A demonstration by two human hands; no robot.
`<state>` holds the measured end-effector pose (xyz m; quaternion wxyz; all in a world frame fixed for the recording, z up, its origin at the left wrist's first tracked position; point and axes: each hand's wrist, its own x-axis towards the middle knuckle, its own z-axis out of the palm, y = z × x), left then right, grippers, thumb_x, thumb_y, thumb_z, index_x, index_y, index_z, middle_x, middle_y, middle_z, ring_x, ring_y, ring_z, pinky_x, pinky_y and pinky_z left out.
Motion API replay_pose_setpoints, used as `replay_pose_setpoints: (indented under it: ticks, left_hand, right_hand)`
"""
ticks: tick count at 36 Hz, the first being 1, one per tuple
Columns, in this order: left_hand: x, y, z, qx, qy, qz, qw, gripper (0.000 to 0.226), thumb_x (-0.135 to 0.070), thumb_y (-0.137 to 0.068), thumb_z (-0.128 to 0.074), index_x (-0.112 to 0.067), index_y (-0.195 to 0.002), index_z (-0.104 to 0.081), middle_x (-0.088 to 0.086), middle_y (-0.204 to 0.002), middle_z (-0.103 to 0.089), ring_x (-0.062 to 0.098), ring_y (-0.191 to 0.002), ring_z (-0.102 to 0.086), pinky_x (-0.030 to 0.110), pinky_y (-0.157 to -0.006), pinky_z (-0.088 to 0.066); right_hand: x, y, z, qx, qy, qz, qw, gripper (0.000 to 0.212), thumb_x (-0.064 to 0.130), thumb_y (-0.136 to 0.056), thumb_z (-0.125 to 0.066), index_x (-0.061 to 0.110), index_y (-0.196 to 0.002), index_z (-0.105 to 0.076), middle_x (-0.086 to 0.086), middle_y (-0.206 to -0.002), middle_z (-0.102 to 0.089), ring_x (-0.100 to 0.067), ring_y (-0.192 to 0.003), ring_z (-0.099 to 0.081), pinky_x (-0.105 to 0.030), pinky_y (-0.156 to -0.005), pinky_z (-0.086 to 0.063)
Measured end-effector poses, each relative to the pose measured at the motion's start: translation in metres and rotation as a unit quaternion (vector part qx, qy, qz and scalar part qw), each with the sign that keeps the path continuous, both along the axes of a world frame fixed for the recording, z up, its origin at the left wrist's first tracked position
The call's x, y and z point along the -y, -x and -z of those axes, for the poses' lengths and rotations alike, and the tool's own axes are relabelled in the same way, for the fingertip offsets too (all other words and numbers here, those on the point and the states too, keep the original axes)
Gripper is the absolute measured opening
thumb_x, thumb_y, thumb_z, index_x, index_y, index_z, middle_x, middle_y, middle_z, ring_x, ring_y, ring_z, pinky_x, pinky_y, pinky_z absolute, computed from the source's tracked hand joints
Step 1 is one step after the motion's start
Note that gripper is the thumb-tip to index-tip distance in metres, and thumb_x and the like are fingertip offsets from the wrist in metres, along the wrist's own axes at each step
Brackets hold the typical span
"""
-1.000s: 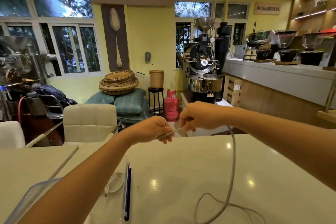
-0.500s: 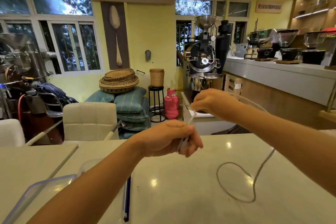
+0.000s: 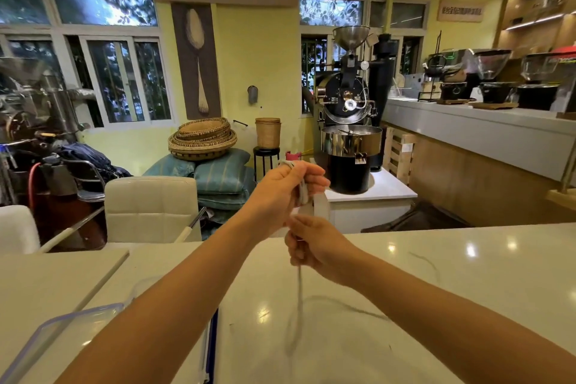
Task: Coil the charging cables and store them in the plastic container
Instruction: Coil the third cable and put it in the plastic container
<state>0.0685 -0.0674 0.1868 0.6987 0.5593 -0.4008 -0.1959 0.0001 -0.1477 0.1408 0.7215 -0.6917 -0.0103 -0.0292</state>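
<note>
My left hand is raised above the white table with several turns of a grey-white charging cable wound round its fingers. Just below it, my right hand pinches the same cable. From there the cable hangs down, blurred, and trails in a loose loop on the table. The clear plastic container with a blue-edged rim sits at the lower left, partly hidden by my left forearm. What it holds is hidden.
A blue and white strip lies on the table beside the container. A second table top adjoins on the left. White chairs stand behind the table. A coffee roaster and a counter are farther back.
My left hand rose and took on more turns of cable. My right hand dropped from above the left hand to below it. The loose loop on the table has shrunk and moved closer.
</note>
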Motion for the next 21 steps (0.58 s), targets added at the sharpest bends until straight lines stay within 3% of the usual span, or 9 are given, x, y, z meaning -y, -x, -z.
replay_pose_setpoints:
  ticks: [3,7,10,11,14,17,21]
  left_hand:
    - [-0.004,-0.011,0.0,0.107,-0.058,-0.094,0.988,0.037,-0.016,-0.097,-0.03,-0.016,-0.078,-0.061,-0.006,-0.067,-0.068,0.0,-0.066,-0.065,0.012,-0.067,-0.053]
    - [-0.012,-0.02,0.004,0.202,-0.124,-0.159,0.958,0.034,-0.011,-0.097,-0.031,-0.011,-0.08,-0.061,-0.003,-0.073,-0.062,-0.002,-0.063,-0.062,0.007,-0.064,-0.051]
    - [-0.013,-0.021,0.015,0.269,-0.213,-0.166,0.925,0.031,-0.013,-0.096,-0.034,-0.011,-0.081,-0.061,-0.004,-0.074,-0.059,0.014,-0.076,-0.06,0.021,-0.077,-0.05]
    - [-0.012,-0.021,0.019,0.279,-0.237,-0.167,0.915,0.03,-0.014,-0.096,-0.035,-0.007,-0.085,-0.062,-0.003,-0.076,-0.059,0.017,-0.08,-0.058,0.027,-0.081,-0.049]
    - [-0.013,-0.016,0.025,0.27,-0.261,-0.148,0.915,0.035,-0.015,-0.096,-0.036,-0.007,-0.079,-0.065,0.001,-0.077,-0.059,0.014,-0.075,-0.056,0.028,-0.077,-0.047]
    - [-0.014,-0.006,0.025,0.221,-0.268,-0.062,0.936,0.038,-0.016,-0.097,-0.032,-0.011,-0.072,-0.06,0.001,-0.071,-0.06,0.009,-0.064,-0.058,0.016,-0.064,-0.049]
    - [-0.02,0.011,0.031,0.126,-0.221,0.041,0.966,0.045,-0.02,-0.098,-0.022,-0.012,-0.073,-0.059,-0.001,-0.06,-0.065,0.004,-0.05,-0.057,0.012,-0.051,-0.045]
  right_hand:
    - [0.004,0.005,0.002,-0.041,0.087,0.01,0.995,0.026,0.021,-0.097,-0.035,0.014,-0.086,-0.059,0.003,-0.054,-0.035,-0.005,-0.041,-0.029,-0.014,-0.039,-0.026]
    - [0.01,0.012,-0.01,-0.023,0.304,0.037,0.952,0.028,0.021,-0.094,-0.04,0.008,-0.1,-0.065,0.002,-0.061,-0.048,-0.005,-0.05,-0.039,-0.013,-0.043,-0.029]
    - [0.017,0.013,-0.028,0.024,0.424,0.041,0.904,0.027,0.023,-0.092,-0.046,0.007,-0.099,-0.067,-0.011,-0.09,-0.066,-0.011,-0.072,-0.051,-0.017,-0.053,-0.035]
    - [0.019,0.014,-0.034,0.036,0.45,0.032,0.892,0.026,0.023,-0.091,-0.049,0.006,-0.098,-0.067,-0.012,-0.089,-0.067,-0.013,-0.071,-0.052,-0.016,-0.053,-0.036]
    - [0.025,0.016,-0.051,0.066,0.517,0.02,0.853,0.021,0.021,-0.088,-0.053,0.005,-0.091,-0.066,0.005,-0.062,-0.054,-0.005,-0.052,-0.043,-0.009,-0.045,-0.037]
    - [0.034,0.015,-0.068,0.1,0.574,0.029,0.812,0.018,0.024,-0.086,-0.055,0.01,-0.081,-0.065,0.008,-0.057,-0.049,-0.003,-0.049,-0.04,-0.013,-0.047,-0.032]
    - [0.047,0.016,-0.088,0.121,0.562,0.003,0.818,0.014,0.025,-0.08,-0.062,0.019,-0.068,-0.063,0.011,-0.056,-0.052,0.002,-0.045,-0.05,-0.009,-0.045,-0.039]
